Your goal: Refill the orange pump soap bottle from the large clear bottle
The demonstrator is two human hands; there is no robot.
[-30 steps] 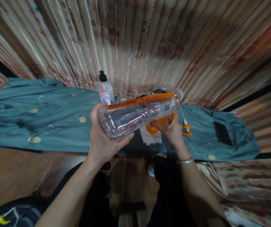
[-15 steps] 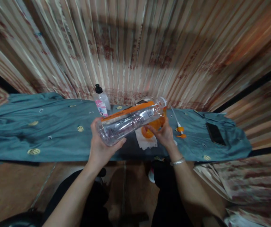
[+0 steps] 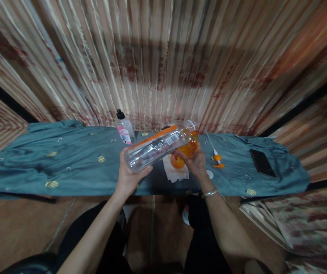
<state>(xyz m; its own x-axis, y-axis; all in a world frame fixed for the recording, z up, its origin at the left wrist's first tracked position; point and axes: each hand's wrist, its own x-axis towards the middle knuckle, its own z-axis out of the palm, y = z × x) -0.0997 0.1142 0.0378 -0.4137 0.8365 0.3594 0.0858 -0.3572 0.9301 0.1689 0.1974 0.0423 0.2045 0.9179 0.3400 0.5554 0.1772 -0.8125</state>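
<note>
My left hand point(image 3: 129, 176) is wrapped around the base end of a clear plastic bottle point(image 3: 154, 148) with an orange-edged label. This bottle is tilted, its neck at the upper right and higher than its base. Behind and below the neck is an orange translucent bottle point(image 3: 191, 147), with my right hand point(image 3: 195, 161) closed around its side. The clear bottle hides much of the orange one, and I cannot tell whether their mouths touch. Under the orange bottle lies a white tissue point(image 3: 175, 173). An orange and white pump head point(image 3: 217, 158) with its tube lies to the right.
A clear bottle with a black cap and pink label point(image 3: 124, 131) stands at the back left. A black phone point(image 3: 262, 163) lies on the right of the green cloth-covered table point(image 3: 77, 160). A round white cap point(image 3: 209, 174) sits near my right wrist. Striped curtains point(image 3: 157, 57) hang behind.
The clear bottle has turned a little, so a barcode now shows on its side. My left hand has shifted slightly right with it. Both hands keep their holds.
</note>
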